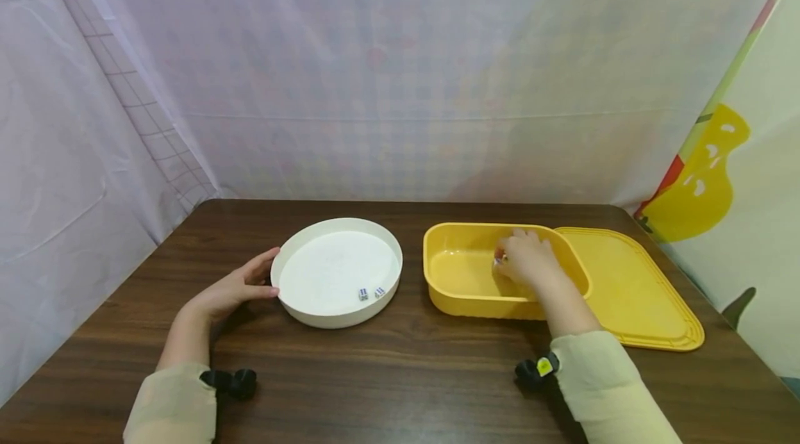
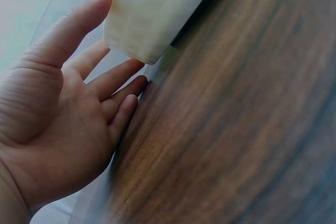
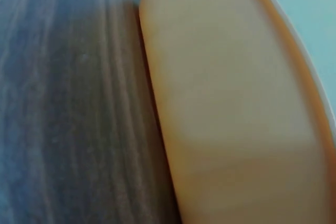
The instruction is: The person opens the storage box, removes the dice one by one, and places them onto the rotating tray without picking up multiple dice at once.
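Downward, the right hand (image 1: 528, 258) reaches inside the box (image 1: 478, 306).

two dice (image 1: 364, 294) in tray (image 1: 331, 263) | tub (image 1: 459, 274) right of tray | lid (image 1: 631, 284) rightmost

Soft light, uneven sharpness
The head view is bright, with faint shadow on the curtain (image 1: 400, 76); wrist views are dimmer, the yellow box (image 3: 231, 98) blurred in the right one.

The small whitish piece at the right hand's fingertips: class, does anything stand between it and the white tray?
Yes: the yellow box's wall facing the white tray, then that tray's raised rim. The right hand would probably need to lift over both; nothing else visible intervenes.
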`<state>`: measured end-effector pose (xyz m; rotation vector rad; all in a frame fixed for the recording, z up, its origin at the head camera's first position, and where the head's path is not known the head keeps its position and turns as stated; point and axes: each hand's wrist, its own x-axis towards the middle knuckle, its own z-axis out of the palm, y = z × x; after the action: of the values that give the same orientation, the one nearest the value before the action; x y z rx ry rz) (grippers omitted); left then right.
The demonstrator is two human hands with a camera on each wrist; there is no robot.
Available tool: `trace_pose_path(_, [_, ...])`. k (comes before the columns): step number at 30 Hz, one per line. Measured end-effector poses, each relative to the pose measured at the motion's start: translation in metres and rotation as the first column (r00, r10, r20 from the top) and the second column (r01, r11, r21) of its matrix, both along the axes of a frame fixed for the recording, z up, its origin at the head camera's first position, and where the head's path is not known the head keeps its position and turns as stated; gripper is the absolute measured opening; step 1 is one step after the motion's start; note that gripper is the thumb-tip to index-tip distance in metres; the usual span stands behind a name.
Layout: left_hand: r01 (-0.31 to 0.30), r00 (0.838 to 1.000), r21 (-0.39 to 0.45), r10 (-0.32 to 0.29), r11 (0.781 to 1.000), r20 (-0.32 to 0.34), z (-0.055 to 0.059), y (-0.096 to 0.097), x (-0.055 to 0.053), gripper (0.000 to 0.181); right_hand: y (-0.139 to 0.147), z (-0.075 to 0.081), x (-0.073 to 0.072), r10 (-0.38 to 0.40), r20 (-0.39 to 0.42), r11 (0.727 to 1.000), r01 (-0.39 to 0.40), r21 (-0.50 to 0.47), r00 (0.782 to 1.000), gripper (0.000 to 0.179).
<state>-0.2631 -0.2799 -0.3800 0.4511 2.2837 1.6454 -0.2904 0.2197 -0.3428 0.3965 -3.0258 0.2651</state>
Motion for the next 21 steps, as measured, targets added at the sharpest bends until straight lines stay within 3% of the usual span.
trace_pose_path(12, [-0.004, 1.000, -0.004, 0.004, 1.000, -0.001, -0.005, -0.001, -0.003, 0.088, -0.006, 0.009, 0.006, 0.003, -0.022, 1.000, -0.003, -0.011, 1.000, 0.011])
trace_pose_path(21, [0.012, 1.000, -0.004, -0.012, 1.000, -0.017, -0.002, -0.001, 0.000, 0.088, -0.012, 0.017, 0.012, 0.027, -0.075, 1.000, -0.027, -0.004, 0.997, 0.010])
